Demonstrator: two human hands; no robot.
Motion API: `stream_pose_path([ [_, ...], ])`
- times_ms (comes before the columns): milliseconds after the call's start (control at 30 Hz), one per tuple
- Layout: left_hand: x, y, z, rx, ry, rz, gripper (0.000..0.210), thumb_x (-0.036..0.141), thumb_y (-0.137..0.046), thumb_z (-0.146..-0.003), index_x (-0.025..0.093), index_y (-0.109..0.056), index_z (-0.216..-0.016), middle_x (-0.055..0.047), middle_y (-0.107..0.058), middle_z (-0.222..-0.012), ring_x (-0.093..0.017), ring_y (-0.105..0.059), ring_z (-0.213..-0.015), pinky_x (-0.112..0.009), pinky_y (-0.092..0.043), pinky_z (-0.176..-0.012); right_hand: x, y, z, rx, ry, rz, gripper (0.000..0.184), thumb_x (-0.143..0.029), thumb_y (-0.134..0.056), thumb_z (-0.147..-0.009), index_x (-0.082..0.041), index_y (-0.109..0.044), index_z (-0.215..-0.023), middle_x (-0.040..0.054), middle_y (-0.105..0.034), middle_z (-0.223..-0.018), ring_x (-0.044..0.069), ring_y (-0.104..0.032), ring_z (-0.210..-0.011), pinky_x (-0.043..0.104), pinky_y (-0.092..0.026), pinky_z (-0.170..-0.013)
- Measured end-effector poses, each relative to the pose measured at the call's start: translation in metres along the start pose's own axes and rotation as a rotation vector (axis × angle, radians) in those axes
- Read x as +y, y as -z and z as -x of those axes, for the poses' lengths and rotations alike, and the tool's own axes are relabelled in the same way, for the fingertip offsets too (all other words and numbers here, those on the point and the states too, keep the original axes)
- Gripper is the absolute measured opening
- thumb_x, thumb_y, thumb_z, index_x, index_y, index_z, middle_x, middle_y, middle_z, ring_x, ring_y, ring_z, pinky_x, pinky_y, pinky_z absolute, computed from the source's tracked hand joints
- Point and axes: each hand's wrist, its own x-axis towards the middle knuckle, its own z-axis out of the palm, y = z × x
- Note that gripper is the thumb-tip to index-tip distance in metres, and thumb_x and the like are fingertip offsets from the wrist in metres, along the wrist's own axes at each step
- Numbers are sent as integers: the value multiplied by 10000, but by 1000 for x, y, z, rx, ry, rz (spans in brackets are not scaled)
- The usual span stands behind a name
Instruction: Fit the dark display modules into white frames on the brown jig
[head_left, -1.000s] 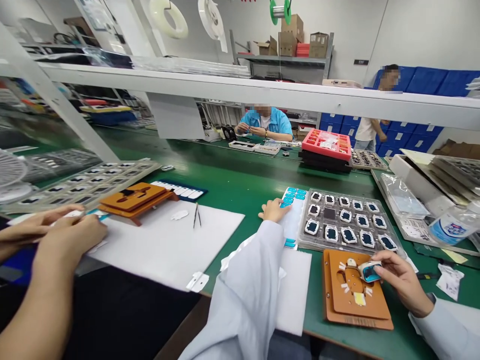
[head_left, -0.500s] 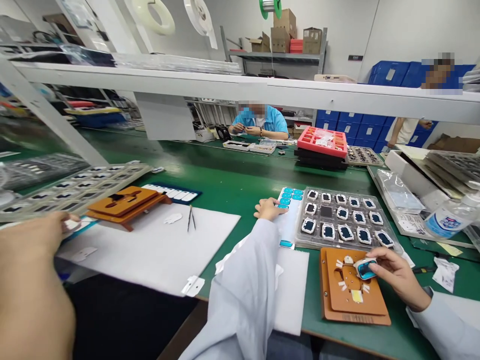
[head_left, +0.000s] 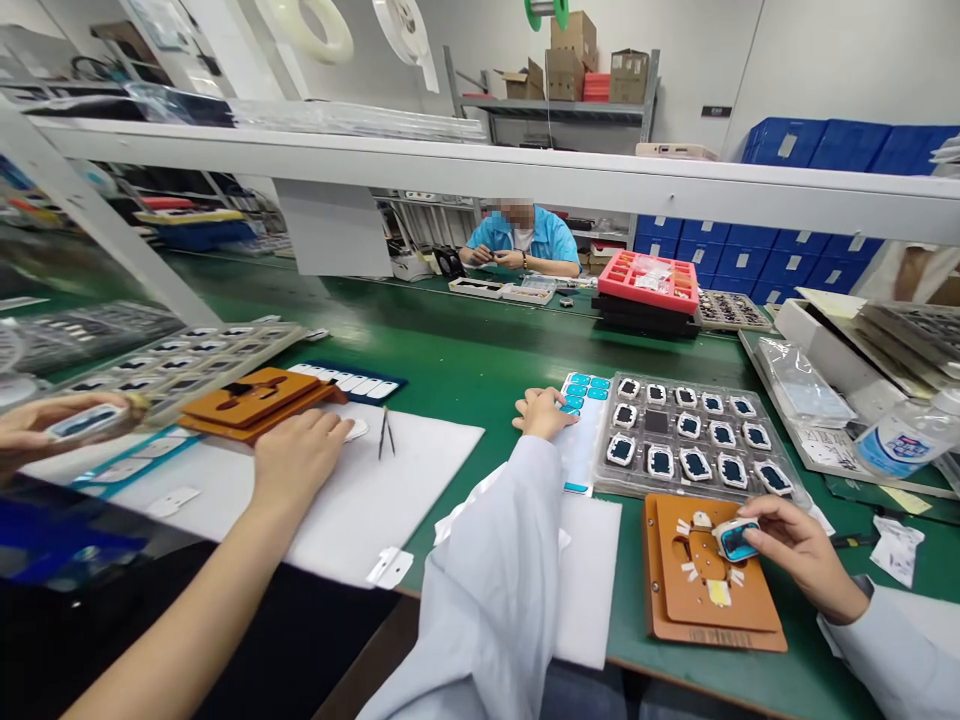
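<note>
My left hand (head_left: 544,413) is at the left edge of a white sheet of blue stickers (head_left: 576,465). Its thumb and forefinger are drawn together on the sheet by the upper stickers; what lies between the fingertips is partly hidden. My right hand (head_left: 801,548) pinches a small white device housing (head_left: 736,538) with a shiny blue face, tilted over an orange fixture (head_left: 716,638). White tabs and a yellow patch show around the fixture's recess. Behind it a clear plastic tray (head_left: 651,484) holds rows of similar white housings with dark faces.
At left, a co-worker's hand holds another housing (head_left: 88,422); the other hand reaches beside a second orange fixture (head_left: 247,405). Tweezers (head_left: 386,435) stand on white foam (head_left: 442,455). A bottle (head_left: 904,440) is at right. A person in blue sits opposite, beyond a white shelf beam (head_left: 450,165).
The co-worker's forearm has swung from the left foreground, and that hand now reaches onto the foam. The other hand with a housing has come into view. My hands have barely moved.
</note>
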Motion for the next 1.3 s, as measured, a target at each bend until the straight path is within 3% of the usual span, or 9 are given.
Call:
stream_pose_path([
  [133,6,4,6,-44,-140,73,284,112,-748,-704,236,-580,-896,-14,-703,-952,-274,-599,-1077,-444,-373,-955,2,1,1,-1,-13,-3,195,-406,-754,-827,-231,-733,-911,68,-740,-832,212,-728,-728,284,-631,-625],
  [267,25,9,34,-119,-455,200,336,103,-666,-798,228,-606,-1105,-41,-716,-1019,-216,-637,-1002,-353,-441,-917,8,1,3,31,-65,-74,206,-401,-777,-803,-228,-733,-905,67,-731,-851,212,-722,-747,300,-630,-642],
  [333,37,7,57,-250,-669,255,241,141,-682,-814,218,-669,-1042,-35,-721,-1028,-183,-640,-992,-305,-456,-929,9,1,2,52,-129,-133,237,-419,-794,-781,-220,-727,-891,65,-726,-824,212,-713,-724,307,-624,-619],
  [467,51,-10,101,-573,-1059,349,21,193,-739,-786,207,-739,-770,-25,-748,-855,-171,-645,-899,-285,-476,-905,4,1,-4,146,-246,-213,312,-457,-856,-685,-211,-724,-824,45,-700,-744,180,-668,-647,261,-573,-533],
  [600,48,-29,124,-775,-1447,454,157,156,-603,-881,192,-708,-770,-31,-768,-882,-169,-624,-886,-328,-448,-907,-2,2,-8,193,-273,-248,329,-469,-873,-649,-215,-723,-795,40,-687,-755,175,-647,-657,264,-555,-541],
  [933,43,-31,131,-810,-1451,372,207,64,-535,-869,199,-659,-773,20,-776,-886,-164,-594,-949,-330,-392,-946,-1,1,-6,147,-231,-261,336,-483,-847,-684,-214,-706,-828,45,-688,-816,202,-653,-746,334,-568,-679],
  [1000,43,-31,133,-816,-1415,336,200,48,-542,-850,203,-666,-873,14,-774,-893,-158,-609,-910,-327,-395,-941,-3,2,-6,133,-236,-265,340,-482,-840,-695,-213,-701,-850,43,-687,-813,200,-651,-731,339,-564,-683],
  [1133,42,-31,135,-827,-1365,346,379,13,-525,-828,187,-576,-1161,-21,-767,-968,-146,-666,-870,-320,-434,-921,-5,1,-6,110,-243,-301,340,-474,-839,-700,-213,-696,-865,34,-688,-796,189,-649,-715,327,-557,-686],
  [1300,43,-34,133,-731,-1472,490,126,50,-547,-858,161,-606,-867,-87,-735,-1003,-172,-686,-925,-321,-504,-874,-5,0,-7,114,-234,-320,332,-462,-851,-688,-210,-707,-847,21,-676,-788,168,-638,-706,291,-539,-660],
])
